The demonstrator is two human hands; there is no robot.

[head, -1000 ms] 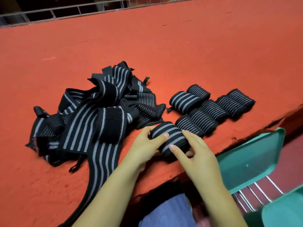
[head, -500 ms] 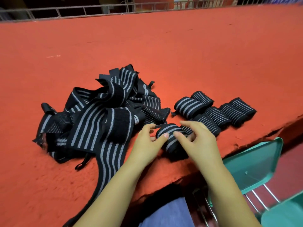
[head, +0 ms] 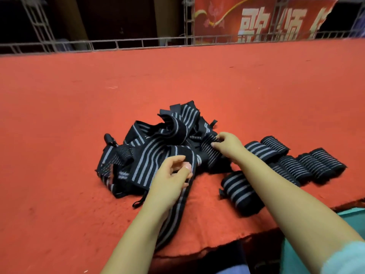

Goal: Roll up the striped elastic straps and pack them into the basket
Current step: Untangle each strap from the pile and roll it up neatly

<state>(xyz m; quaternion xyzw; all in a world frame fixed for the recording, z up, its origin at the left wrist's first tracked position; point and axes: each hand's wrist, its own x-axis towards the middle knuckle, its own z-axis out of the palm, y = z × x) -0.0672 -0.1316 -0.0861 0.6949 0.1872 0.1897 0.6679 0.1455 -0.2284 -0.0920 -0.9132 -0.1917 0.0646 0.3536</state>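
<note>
A tangled pile of black straps with grey stripes [head: 158, 147] lies on the red carpeted surface [head: 59, 135]. My right hand [head: 228, 145] reaches into the pile's right side and pinches a narrow-striped strap [head: 209, 149]. My left hand [head: 169, 178] hovers over the pile's front with fingers loosely curled, holding nothing; a long strap [head: 173, 216] runs under it toward the front edge. A freshly rolled strap [head: 239, 190] lies near the edge under my right forearm. Several more rolled straps [head: 292, 161] sit in a row to the right. No basket is visible.
The carpet's ragged front edge [head: 217, 248] runs below my arms. A teal chair [head: 351, 212] shows at the lower right. A metal railing [head: 138, 44] and a red banner [head: 256, 18] stand beyond the far side.
Both hands have let go of the rolled strap, which now lies near the edge. My right hand has moved up into the pile and my left has shifted left. The camera has tilted upward.
</note>
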